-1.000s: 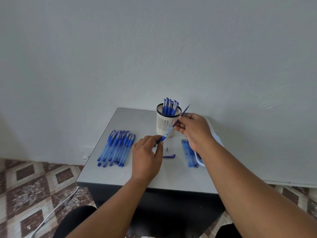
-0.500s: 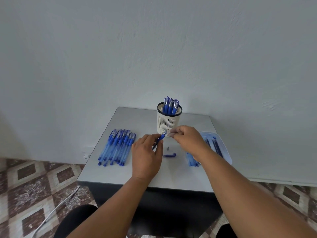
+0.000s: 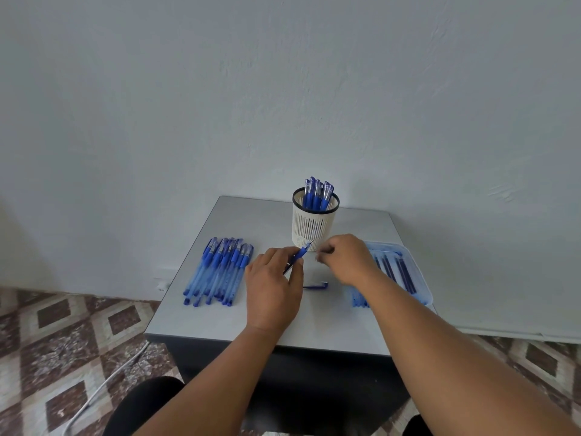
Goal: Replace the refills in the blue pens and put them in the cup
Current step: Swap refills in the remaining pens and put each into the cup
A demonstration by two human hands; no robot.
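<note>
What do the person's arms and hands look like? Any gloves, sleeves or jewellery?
Both forearms are bare right to the picture's edge, with no sleeves showing. The left hand and right hand wear no gloves. No watch, bracelet or ring shows on the sides facing the camera.

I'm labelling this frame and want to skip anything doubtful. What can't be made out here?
All in the head view:
- Right hand: whether its fingertips pinch a small part; too small to tell.
- Pen in the left hand: the hand covers its lower barrel.
- Loose refills on the table: the right forearm covers most of them.
- Tray: the count of refills inside is blurred.
- Cup: its wall hides the pens' lower ends.
</note>
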